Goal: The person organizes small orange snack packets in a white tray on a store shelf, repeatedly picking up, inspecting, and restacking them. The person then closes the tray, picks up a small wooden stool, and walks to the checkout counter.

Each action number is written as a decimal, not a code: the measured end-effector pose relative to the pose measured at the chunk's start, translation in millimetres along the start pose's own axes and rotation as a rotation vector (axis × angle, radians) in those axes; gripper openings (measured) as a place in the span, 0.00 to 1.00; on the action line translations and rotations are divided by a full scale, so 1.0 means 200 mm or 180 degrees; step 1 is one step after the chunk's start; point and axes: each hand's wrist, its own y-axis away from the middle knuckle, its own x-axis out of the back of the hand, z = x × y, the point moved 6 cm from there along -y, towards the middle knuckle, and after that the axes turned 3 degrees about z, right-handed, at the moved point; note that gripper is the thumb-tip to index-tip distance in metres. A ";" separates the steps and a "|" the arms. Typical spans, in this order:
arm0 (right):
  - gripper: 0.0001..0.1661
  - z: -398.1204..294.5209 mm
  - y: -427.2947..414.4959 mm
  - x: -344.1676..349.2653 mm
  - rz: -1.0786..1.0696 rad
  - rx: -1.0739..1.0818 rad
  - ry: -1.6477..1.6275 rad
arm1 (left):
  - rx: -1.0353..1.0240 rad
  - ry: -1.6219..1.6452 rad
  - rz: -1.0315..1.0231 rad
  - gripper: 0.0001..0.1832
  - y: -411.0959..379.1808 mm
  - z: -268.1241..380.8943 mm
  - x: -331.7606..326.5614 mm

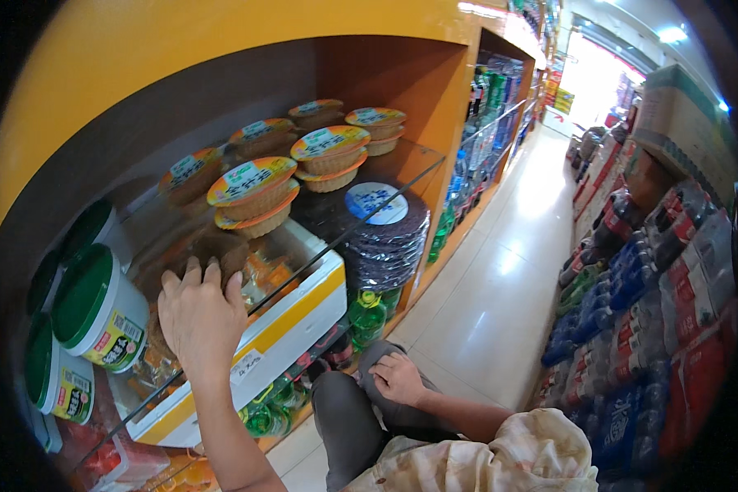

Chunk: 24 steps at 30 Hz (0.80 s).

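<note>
My left hand [202,307] reaches onto a glass shelf [378,212], its fingers spread at a brown round object [218,246] whose kind I cannot tell; whether it grips it is hidden. Right of it stand stacked woven-look tubs with printed orange lids [252,181], several in all. White tubs with green lids [101,307] stand to its left. Below the glass is a white foam box [295,307] with a yellow stripe, holding orange-wrapped packets [267,270]. My right hand [397,376] rests on my knee, fingers curled, with nothing visible in it.
Plastic-wrapped dark round packs [387,246] are stacked beside the foam box. Green bottles [367,317] stand low in the shelving. Across the tiled aisle [486,295] are shrink-wrapped drink bottles [636,264] and a large cardboard box [679,123]. The shelf's glass edge runs beneath my left wrist.
</note>
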 end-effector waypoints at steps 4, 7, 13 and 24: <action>0.06 0.02 0.03 0.03 0.0009 -0.0103 0.0180 | 0.0077 0.0039 -0.0084 0.17 0.01 -0.01 -0.02; 0.08 0.03 0.05 0.05 0.0031 -0.0116 0.0240 | 0.0092 0.0054 -0.0174 0.17 0.01 -0.01 -0.02; 0.08 0.04 0.08 0.09 -0.0071 -0.0330 0.0454 | 0.0051 0.0013 -0.0119 0.18 0.01 0.00 -0.01; 0.07 0.11 0.18 0.20 0.0159 -0.0502 0.0569 | 0.0031 -0.0054 -0.0200 0.18 0.01 0.01 0.00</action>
